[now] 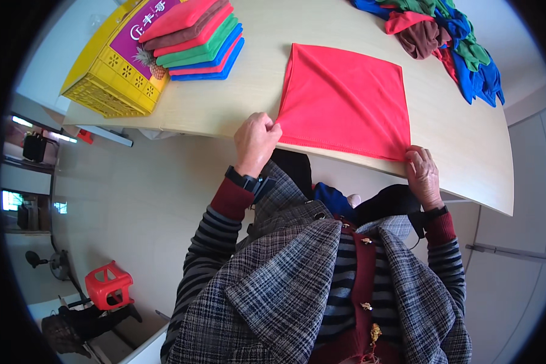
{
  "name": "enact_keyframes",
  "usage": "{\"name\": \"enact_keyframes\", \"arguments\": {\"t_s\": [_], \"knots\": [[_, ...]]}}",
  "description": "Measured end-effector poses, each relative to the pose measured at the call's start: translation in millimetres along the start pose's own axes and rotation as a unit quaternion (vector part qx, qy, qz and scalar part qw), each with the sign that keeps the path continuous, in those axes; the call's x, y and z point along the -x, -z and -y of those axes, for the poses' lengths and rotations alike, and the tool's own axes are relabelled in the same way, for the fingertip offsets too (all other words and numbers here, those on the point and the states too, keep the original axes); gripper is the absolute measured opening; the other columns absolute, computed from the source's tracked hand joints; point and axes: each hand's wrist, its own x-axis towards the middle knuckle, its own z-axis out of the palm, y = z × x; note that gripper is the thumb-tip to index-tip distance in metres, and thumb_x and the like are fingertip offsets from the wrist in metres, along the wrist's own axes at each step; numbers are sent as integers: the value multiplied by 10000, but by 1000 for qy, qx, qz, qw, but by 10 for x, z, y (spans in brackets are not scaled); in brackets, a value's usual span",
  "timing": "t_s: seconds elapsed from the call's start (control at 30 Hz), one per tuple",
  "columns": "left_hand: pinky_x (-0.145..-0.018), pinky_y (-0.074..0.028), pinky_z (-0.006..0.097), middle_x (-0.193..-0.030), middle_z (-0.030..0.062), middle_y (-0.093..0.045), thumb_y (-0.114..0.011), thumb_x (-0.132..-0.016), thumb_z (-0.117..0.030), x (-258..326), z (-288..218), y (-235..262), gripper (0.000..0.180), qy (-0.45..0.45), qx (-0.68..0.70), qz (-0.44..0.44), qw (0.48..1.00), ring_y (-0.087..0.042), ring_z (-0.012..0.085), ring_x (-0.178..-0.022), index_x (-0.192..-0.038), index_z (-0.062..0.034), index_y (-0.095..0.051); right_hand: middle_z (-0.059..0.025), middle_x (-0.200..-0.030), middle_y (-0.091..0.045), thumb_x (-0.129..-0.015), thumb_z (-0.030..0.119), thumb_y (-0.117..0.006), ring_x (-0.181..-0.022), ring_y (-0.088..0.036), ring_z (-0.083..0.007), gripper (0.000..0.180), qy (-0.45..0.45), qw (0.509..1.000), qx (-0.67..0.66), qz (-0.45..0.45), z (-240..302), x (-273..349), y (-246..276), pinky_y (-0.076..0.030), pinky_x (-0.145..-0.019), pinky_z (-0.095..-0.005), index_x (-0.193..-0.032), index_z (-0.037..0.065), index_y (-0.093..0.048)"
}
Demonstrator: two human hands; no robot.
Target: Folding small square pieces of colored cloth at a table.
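Note:
A red cloth lies spread on the pale tabletop in front of me, folded into a rough square with a few diagonal creases. My left hand pinches its near left corner at the table's front edge. At the near right corner, my right hand has its fingers closed on the cloth's edge. Up and to the left sits a neat stack of folded cloths in red, brown, green and blue. Across the table on the right lies a loose heap of crumpled cloths in similar colours.
A yellow plastic crate with a purple panel stands at the table's left end, beside the stack. The wooden table has a curved-looking front edge close to my body. On the floor at the lower left are a red stool and a fan.

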Motion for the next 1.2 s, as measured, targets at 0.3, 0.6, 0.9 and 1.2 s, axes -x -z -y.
{"name": "enact_keyframes", "arguments": {"t_s": [0.3, 0.6, 0.9, 1.2], "knots": [[-706, -513, 474, -784, 195, -667, -706, -811, -218, 53, 48, 45, 239, -21, -110, 51, 992, -666, 384, -769, -718, -8, -639, -122, -1008, -627, -834, 99, -675, -980, -594, -342, 142, 19, 999, 10, 28, 137, -116, 198, -506, -864, -440, -948, 36, -616], [-781, -520, 504, -844, 206, -697, -650, -792, -192, -114, 85, 195, 190, -40, -167, 177, 969, -681, 384, -850, -753, -7, -673, -111, -1008, -651, -886, 177, -696, -1015, -596, -330, 172, 17, 998, -29, 54, 521, -525, -89, -488, -912, -457, -973, 39, -641], [-832, -501, 477, -940, 153, -611, -613, -841, -68, -682, -319, -172, 103, -290, -104, 125, 943, -615, 364, -969, -939, -39, -599, -157, -1504, -473, -1017, 366, -556, -1424, -401, -350, 555, -68, 996, 31, 38, 577, -834, -695, -332, -1165, -489, -1455, 38, -464], [-868, -483, 467, -1047, 111, -549, -691, -859, -146, -872, -560, -494, 184, -300, -157, 230, 912, -544, 338, -1099, -987, -87, -571, -175, -1615, -338, -1024, 472, -497, -1510, -265, -394, 674, -98, 983, 126, 88, 354, -702, -748, -264, -1207, -521, -1559, 84, -365]]}}
